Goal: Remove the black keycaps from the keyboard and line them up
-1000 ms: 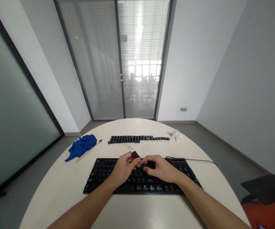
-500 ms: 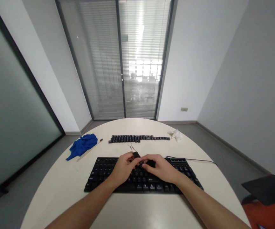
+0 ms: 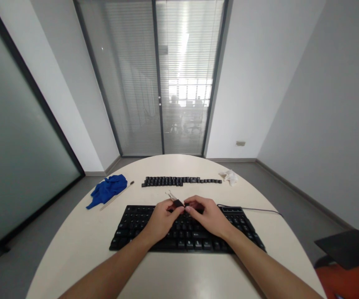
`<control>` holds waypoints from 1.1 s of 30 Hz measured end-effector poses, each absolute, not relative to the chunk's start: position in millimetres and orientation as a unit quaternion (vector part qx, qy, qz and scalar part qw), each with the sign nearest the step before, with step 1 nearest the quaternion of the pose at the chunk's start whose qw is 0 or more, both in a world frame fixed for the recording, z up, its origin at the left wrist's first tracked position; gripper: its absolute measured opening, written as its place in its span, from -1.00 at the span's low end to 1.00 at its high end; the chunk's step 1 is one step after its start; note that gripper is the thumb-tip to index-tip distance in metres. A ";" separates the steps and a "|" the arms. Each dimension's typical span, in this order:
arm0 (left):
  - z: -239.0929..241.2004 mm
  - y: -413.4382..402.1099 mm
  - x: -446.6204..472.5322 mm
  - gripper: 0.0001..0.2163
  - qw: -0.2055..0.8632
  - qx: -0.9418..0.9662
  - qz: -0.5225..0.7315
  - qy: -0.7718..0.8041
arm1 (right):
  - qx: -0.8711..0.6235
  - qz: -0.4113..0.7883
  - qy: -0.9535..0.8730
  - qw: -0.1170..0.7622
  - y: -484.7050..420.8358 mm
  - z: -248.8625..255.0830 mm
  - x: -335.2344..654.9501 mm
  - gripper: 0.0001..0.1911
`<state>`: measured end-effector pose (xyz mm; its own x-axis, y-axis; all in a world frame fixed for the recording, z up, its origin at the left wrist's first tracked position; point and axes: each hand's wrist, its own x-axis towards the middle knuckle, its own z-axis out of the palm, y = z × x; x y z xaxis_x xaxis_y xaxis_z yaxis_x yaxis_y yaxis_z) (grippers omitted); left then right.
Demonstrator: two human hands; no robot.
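Note:
A black keyboard (image 3: 135, 226) lies on the round white table (image 3: 82, 245) in front of me. My left hand (image 3: 162, 220) is closed on a small black tool with thin wire arms (image 3: 174, 200), a keycap puller by its look, held over the keyboard's top rows. My right hand (image 3: 208, 216) meets it fingertip to fingertip, with its fingers pinched at the tool's black end. What the right fingers hold is too small to make out. A row of loose black keycaps (image 3: 179, 181) lies on the table beyond the keyboard.
A crumpled blue cloth (image 3: 106, 189) and a thin brush (image 3: 117, 195) lie at the left. A white crumpled tissue (image 3: 230, 177) sits at the far right. The keyboard's cable (image 3: 260, 209) runs off to the right. A dark chair (image 3: 347, 249) stands beside the table's right edge.
Both hands have lifted slightly and shifted toward the keyboard's far edge. The right hand's fingers have closed in on the tool's end. Nothing else has moved.

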<state>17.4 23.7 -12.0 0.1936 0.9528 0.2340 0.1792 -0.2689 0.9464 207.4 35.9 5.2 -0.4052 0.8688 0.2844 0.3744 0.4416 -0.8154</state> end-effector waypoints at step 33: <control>-13.9 24.4 14.5 -0.76 0.331 0.700 0.424 0.469 | -0.618 0.041 -0.768 0.162 123.9 2.8 186.9 -0.81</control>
